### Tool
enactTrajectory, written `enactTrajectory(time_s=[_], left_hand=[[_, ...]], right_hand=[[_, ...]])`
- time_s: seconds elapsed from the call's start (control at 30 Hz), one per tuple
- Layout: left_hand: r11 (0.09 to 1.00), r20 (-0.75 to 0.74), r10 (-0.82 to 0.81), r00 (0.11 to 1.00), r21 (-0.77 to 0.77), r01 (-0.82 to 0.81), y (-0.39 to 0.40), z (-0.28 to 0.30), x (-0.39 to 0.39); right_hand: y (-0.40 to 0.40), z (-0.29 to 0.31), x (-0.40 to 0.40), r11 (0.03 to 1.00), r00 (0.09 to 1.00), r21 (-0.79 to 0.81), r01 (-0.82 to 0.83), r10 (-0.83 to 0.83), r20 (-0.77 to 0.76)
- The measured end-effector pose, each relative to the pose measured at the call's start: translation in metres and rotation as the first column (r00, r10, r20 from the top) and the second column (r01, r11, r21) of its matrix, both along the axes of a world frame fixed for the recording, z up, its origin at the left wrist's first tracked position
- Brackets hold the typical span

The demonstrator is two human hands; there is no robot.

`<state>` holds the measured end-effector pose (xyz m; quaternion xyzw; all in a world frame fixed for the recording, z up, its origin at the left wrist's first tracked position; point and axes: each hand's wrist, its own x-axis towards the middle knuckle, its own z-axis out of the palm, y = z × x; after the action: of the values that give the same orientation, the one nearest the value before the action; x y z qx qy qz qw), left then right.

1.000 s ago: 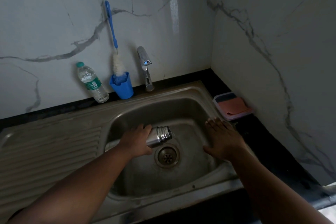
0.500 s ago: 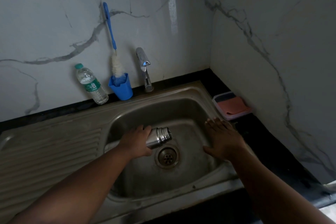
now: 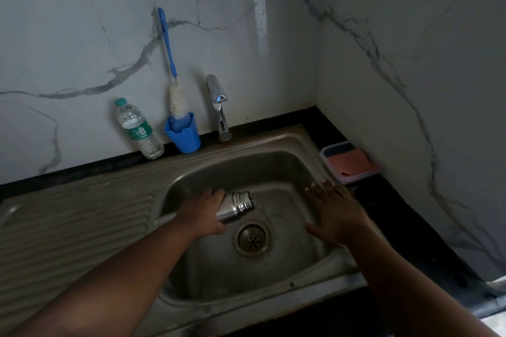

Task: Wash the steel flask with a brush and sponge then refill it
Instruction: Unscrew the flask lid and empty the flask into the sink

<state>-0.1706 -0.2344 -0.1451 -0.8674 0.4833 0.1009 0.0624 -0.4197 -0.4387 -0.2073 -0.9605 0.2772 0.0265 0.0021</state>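
We see a plastic water bottle (image 3: 138, 130) standing on the surface at the wall, a blue cup (image 3: 183, 133) just right of it holding the bottle brush (image 3: 171, 68). Tap (image 3: 219, 107) next. In the sink (image 3: 208, 167), our left hand (image 3: 204, 213) has its fingers curled round the steel flask (image 3: 236, 205), tilted, mouth toward the drain (image 3: 251, 238); possibly water running out, too dim to confirm. Right hand (image 3: 335, 213) lies flat on the sink's right wall, fingers straight and together. Sponge (image 3: 351, 163) in tray, far right.
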Motion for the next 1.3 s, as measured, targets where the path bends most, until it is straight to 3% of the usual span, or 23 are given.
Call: enactTrajectory(time_s=[1.3], left_hand=[[1.0, 0.064, -0.025, 0.998, 0.007, 0.024, -0.0092, 0.0085, -0.0083]], right_hand=[[-0.002, -0.0037, -0.0012, 1.0, 1.0, -0.016, -0.022, 0.023, 0.009]])
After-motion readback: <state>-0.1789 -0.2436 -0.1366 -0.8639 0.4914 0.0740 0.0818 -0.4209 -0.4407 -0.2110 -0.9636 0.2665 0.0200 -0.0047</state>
